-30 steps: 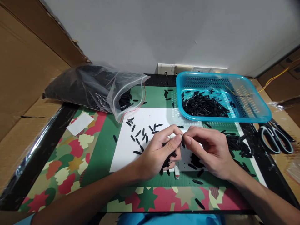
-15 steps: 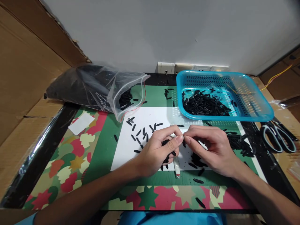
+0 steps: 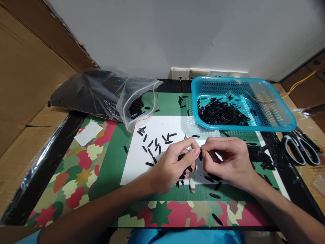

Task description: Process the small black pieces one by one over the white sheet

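Note:
My left hand (image 3: 175, 162) is closed around several small black elongated pieces (image 3: 182, 171), which show between its fingers and palm. Its thumb and forefinger are pressed together close to the other hand's fingertips. My right hand (image 3: 225, 157) pinches one small black piece (image 3: 200, 155) between thumb and forefinger; part of that piece is hidden. Under the left hand a slim white pen-like stick (image 3: 192, 186) lies across the white paper (image 3: 132, 169), its middle covered. More loose black pieces (image 3: 150, 152) are scattered on the paper, to the left of the hands.
An open zip bag (image 3: 101, 95) full of black pieces lies at the back left. At the back right stands a blue basket (image 3: 274, 128) holding a heap of them. Scissors (image 3: 297, 150) rest at the right edge, beside another black pile (image 3: 261, 156). A wall (image 3: 162, 37) closes the back.
Both hands have shifted slightly to the right, fingertips still nearly together. The right hand's fingers have curled in more tightly. A black piece near the left hand's knuckles is now uncovered.

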### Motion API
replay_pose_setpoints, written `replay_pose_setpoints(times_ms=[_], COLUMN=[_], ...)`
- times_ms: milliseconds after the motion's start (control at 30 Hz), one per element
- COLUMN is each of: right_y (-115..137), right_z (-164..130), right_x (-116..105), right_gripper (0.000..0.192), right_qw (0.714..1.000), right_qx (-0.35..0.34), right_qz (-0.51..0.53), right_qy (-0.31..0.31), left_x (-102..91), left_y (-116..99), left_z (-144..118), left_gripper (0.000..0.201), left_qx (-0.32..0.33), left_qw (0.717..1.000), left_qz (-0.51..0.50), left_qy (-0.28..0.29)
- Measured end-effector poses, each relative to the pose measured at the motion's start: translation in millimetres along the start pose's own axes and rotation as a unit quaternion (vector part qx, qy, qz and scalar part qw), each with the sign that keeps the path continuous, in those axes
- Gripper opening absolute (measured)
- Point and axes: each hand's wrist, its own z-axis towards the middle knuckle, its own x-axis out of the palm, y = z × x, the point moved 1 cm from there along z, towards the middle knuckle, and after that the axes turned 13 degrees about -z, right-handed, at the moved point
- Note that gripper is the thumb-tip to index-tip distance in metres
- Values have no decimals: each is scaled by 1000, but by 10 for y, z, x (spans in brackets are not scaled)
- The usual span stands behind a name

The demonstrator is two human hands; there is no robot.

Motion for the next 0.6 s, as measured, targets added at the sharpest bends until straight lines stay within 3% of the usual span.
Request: replay_pose_setpoints(times_ms=[300,600], right_y=[3,18], right_z=[12,-49], right_x=[-11,55], right_gripper=[18,21], right_qw=[998,996], right_qx=[-27,-39], right_qz=[-37,-68], right_qy=[-52,-51], left_x=[2,-21], left_y=[51,96], left_z=[1,-22], left_gripper=[26,33], left_qx=[-10,-3], left_qw=[1000,998], left_qz=[4,69], left_qy=[4,-7])
